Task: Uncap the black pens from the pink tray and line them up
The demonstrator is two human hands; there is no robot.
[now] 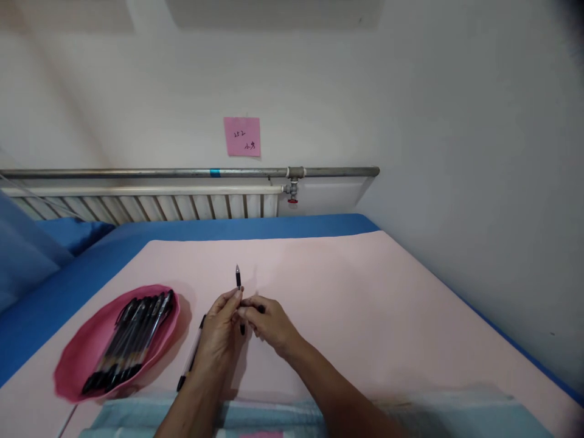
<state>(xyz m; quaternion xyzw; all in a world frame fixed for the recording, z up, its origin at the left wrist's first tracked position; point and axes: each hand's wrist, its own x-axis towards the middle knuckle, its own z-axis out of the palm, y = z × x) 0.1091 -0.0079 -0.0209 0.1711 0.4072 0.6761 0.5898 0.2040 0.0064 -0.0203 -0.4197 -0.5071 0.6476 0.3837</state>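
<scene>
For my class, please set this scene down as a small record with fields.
Left hand: pinches a slim black-gripped pen, silvery tip pointing away
Right hand: holds a small black piece, mostly hidden, kind unclear
Container: oval pink dish with a wavy rim, left of the hands
Contents: bundle of clear-barrelled, black-ended pens
Loose item: another black-ended pen lying beside the left arm
Surface: pale pink mat over a blue covering
Wall: square pink paper note above a grey metal pipe

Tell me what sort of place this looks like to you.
Probably a lived-in room, perhaps a bedroom or dormitory, though I can't be sure. A ribbed radiator and metal pipe run along the plain wall, with a handwritten pink note above.
</scene>
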